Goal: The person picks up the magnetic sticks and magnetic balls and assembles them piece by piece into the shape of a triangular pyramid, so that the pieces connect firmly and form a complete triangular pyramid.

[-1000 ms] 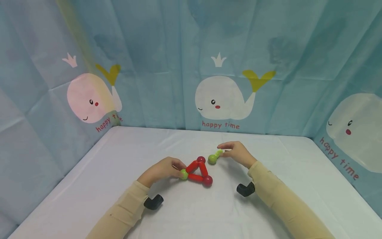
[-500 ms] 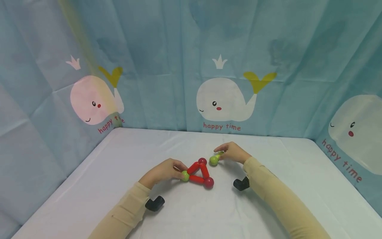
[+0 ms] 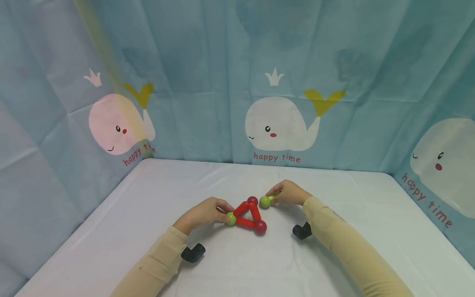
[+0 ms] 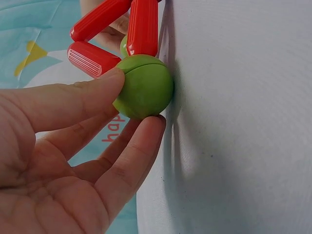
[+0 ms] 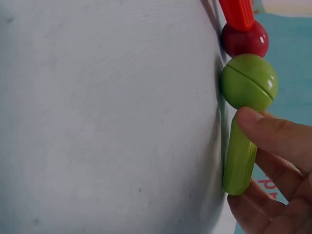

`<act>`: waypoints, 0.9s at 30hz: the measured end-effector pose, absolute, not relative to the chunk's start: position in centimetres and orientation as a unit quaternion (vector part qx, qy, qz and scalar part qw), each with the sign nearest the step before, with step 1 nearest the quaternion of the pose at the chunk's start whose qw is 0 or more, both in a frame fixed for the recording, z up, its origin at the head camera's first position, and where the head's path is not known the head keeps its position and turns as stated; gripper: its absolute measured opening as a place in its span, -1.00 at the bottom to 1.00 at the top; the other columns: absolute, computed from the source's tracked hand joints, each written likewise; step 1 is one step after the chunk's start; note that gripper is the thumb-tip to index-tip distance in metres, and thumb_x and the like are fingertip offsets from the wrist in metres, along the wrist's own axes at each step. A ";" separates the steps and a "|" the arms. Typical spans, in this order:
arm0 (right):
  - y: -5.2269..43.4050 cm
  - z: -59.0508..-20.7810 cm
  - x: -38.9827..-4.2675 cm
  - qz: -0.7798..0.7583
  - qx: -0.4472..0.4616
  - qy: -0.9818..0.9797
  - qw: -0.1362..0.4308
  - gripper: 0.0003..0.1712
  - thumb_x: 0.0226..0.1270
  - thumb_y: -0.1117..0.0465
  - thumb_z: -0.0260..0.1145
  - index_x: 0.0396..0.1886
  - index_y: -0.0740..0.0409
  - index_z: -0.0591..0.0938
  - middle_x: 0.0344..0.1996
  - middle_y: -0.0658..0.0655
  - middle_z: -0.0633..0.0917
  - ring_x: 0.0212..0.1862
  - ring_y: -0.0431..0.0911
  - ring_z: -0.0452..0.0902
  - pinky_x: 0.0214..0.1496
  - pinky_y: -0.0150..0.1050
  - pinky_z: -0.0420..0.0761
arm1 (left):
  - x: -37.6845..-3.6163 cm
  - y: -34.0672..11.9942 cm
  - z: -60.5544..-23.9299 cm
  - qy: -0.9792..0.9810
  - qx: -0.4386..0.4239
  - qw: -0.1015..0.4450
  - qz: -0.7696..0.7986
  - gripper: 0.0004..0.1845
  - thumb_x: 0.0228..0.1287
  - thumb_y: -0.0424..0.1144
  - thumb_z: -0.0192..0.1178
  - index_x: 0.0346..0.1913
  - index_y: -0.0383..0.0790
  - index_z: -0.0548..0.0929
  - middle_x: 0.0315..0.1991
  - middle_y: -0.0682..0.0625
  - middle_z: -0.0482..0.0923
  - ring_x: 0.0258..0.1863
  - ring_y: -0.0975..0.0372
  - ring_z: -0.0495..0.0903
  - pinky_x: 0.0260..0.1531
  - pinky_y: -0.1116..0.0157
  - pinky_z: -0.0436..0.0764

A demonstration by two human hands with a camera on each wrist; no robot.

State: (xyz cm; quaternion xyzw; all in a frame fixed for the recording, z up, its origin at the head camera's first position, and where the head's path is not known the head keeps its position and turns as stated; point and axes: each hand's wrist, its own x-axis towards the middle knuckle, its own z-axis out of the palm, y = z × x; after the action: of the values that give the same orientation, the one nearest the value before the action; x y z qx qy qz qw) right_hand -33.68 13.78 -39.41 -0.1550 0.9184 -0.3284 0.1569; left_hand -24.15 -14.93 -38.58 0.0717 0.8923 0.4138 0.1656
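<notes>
- Glossy red ribbed-rod triangle (image 3: 248,214) with ball corners lies mid-table (image 3: 259,264).
- Left hand (image 3: 203,212) pinches its smooth green corner ball (image 4: 145,87).
- Right hand (image 3: 290,192) pinches a ribbed green rod (image 5: 240,158); its green ball (image 5: 248,81) now touches the dark-red ball (image 5: 244,40), closer than before.

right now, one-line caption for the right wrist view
Right hand pinches a green stick whose green ball meets a dark red ball.

A triangle (image 3: 248,214) of 3 red sticks lies flat, balls at its corners. A green stick (image 5: 240,163) with a green ball (image 5: 249,81) touches its top red ball (image 5: 245,40).
</notes>
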 end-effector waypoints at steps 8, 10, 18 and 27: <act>14.6 -39.4 -33.3 -0.302 -0.177 0.930 0.116 -0.79 0.23 0.20 0.45 -0.15 0.11 0.79 -0.15 0.07 0.80 -0.10 -0.13 0.63 0.07 -0.12 0.63 | -24.1 -14.9 -38.5 0.893 0.074 0.165 0.413 -0.73 0.19 -0.32 0.37 -0.02 -0.14 0.74 -0.05 0.02 0.69 0.03 0.13 0.58 0.04 0.04 0.59; 14.9 -39.4 -33.2 -0.293 -0.172 0.935 0.106 -0.79 0.23 0.18 0.44 -0.15 0.13 0.79 -0.16 0.08 0.80 -0.12 -0.12 0.61 0.03 -0.14 0.64 | -24.0 -15.0 -38.5 0.892 0.076 0.164 0.414 -0.74 0.19 -0.33 0.37 -0.03 -0.14 0.75 -0.07 0.02 0.69 0.02 0.14 0.58 0.04 0.04 0.59; 15.5 -39.4 -33.2 -0.277 -0.165 0.942 0.096 -0.79 0.24 0.19 0.42 -0.16 0.16 0.79 -0.16 0.12 0.80 -0.12 -0.09 0.61 0.01 -0.13 0.66 | -24.0 -15.1 -38.6 0.890 0.078 0.162 0.418 -0.74 0.19 -0.35 0.35 -0.03 -0.16 0.74 -0.08 0.02 0.69 0.01 0.15 0.58 0.05 0.04 0.58; 16.3 -39.5 -33.1 -0.309 -0.129 0.938 0.089 -0.78 0.25 0.15 0.42 -0.16 0.13 0.78 -0.08 0.16 0.76 -0.12 -0.07 0.57 -0.12 -0.20 0.61 | -24.2 -15.1 -38.6 0.890 0.079 0.166 0.416 -0.73 0.20 -0.33 0.35 -0.02 -0.13 0.74 -0.05 0.02 0.67 0.02 0.14 0.57 0.03 0.05 0.59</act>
State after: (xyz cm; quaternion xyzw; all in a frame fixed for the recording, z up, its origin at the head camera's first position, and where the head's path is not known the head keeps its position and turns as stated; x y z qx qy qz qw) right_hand -33.12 16.31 -39.54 -0.1291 0.9381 -0.3089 0.0891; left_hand -24.17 -15.07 -38.64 0.0793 0.8904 0.4163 0.1664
